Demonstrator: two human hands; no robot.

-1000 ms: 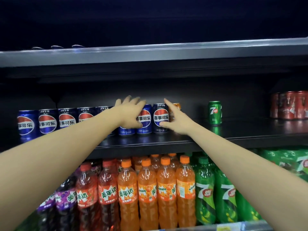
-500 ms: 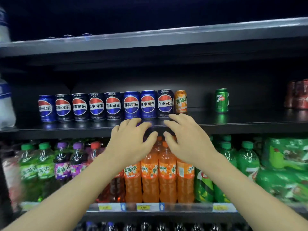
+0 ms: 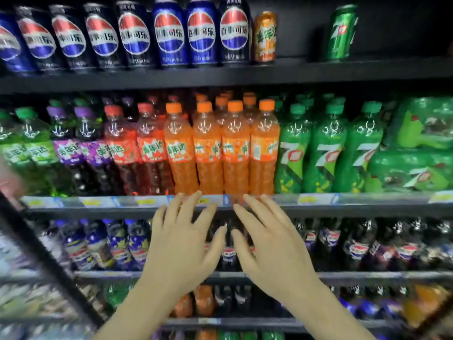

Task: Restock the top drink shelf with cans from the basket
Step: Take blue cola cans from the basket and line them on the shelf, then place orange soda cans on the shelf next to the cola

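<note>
Both hands empty rn, left hand (image 3: 182,244) & right hand (image 3: 272,244) fingers spread, below the cans (image 3: 169,33) on their shelf (image 3: 318,69). Basket not in view. Cans prob rigid, slick, grab mid-body imo.

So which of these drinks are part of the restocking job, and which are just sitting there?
Part of the job:
- row of blue cans
- orange can
- green can
- can shelf
- left hand and right hand, both empty

Just sitting there:
- orange bottles
- green bottles
- purple bottles
- dark bottles lower down

No basket in view.
</note>
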